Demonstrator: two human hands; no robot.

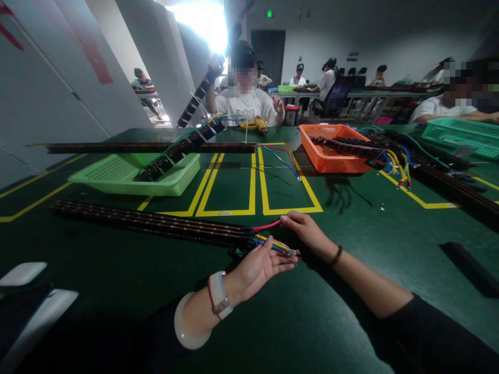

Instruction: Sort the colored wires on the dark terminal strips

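Here, the right grip (307, 231) pinches the red wire (267, 225) near its tip, apparently to keep it clear of the yellow and blue wires (279, 244) cradled in the upturned, loosely spread left grip (263, 265), beside the dark strips (156, 221) lying on the desk (288, 327).

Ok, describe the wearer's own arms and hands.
By the left hand: a pale woven wristband with red and blue edges, then a smooth whitish bangle and a dark sleeve. By the right hand: a dark beaded bracelet, then a black sleeve.
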